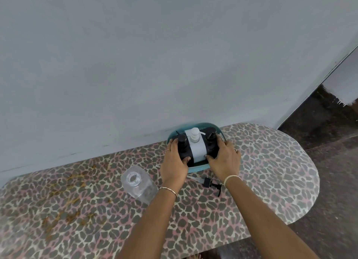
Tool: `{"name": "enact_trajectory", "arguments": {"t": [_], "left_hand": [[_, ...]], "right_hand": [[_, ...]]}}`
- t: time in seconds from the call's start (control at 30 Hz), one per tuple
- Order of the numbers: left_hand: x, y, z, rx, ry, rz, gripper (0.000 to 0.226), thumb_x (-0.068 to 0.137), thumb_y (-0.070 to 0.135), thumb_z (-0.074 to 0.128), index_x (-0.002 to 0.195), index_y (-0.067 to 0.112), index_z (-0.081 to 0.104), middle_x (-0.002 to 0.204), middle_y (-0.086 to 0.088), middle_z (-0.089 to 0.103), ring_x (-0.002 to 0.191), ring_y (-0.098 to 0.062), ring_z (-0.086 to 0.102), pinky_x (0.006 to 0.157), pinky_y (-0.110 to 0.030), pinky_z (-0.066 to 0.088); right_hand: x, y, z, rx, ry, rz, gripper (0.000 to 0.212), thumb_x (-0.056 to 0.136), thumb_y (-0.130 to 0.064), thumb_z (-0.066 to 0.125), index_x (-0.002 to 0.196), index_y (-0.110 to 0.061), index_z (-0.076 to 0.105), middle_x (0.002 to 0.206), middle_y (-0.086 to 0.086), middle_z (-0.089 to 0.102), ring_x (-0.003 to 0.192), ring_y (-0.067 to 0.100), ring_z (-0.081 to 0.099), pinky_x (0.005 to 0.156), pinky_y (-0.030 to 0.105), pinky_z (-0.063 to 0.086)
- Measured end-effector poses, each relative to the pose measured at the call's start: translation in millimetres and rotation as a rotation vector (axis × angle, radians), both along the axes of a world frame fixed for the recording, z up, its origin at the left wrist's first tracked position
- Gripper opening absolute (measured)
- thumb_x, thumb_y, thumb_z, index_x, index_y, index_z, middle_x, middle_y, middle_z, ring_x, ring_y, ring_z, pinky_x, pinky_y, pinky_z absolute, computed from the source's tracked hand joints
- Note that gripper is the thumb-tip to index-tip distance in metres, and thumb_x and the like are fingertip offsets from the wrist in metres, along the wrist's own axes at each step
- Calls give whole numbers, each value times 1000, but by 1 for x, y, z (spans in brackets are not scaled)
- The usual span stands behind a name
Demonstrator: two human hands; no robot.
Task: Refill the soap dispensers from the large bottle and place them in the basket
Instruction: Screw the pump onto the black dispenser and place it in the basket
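Note:
A teal basket (199, 168) stands on the table against the wall. Three dispensers stand upright in it: a black one (183, 142) on the left, a white one (196, 145) in the middle, a black one (211, 137) on the right. My left hand (174, 163) grips the basket's left side, its thumb lying against the left black dispenser. My right hand (224, 160) grips the basket's right side, thumb at the front rim. The large clear bottle (138, 184) stands uncapped to the left of my left wrist. It looks nearly empty.
A black pump head with its tube (211, 184) lies on the leopard-print table (271, 162) between my wrists. Brownish stains mark the table's left part. The grey wall rises right behind the basket. The table's rounded right end borders dark floor.

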State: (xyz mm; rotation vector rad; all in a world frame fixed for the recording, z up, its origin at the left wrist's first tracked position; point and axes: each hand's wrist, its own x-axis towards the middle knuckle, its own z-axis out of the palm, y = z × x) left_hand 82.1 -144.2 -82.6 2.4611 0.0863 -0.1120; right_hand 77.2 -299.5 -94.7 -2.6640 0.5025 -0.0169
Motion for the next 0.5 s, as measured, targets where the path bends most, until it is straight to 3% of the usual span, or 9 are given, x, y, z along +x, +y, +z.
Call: {"name": "enact_trajectory", "arguments": {"t": [0.13,0.23,0.4,0.5], "left_hand": [[0,1,-4,-46,-13,-9,71,85,21,68,144,25,30,152,4,32,136,-17,36,102,-35,40],[3,2,-9,-130,-37,4,68,83,20,70,142,23,36,149,1,36,135,-18,38,107,-35,37],[8,-2,-8,-162,-84,54,58,88,19,66,141,19,42,153,2,33,141,-16,30,114,-31,27],[15,-2,-11,-130,-64,51,57,86,23,67,139,18,46,153,3,34,139,-17,33,113,-40,33]], "right_hand": [[4,-7,5,105,22,41,84,75,-36,75,146,-22,32,120,8,49,112,28,52,102,42,38],[3,-3,9,147,9,23,94,68,-49,76,146,-23,29,136,7,40,125,28,42,108,45,31],[10,11,21,332,-300,-54,100,69,-51,78,149,-26,23,150,-4,32,139,15,27,110,31,15],[25,4,32,258,-364,59,99,65,-51,78,146,-31,25,145,-9,39,137,11,31,113,41,16]]}}
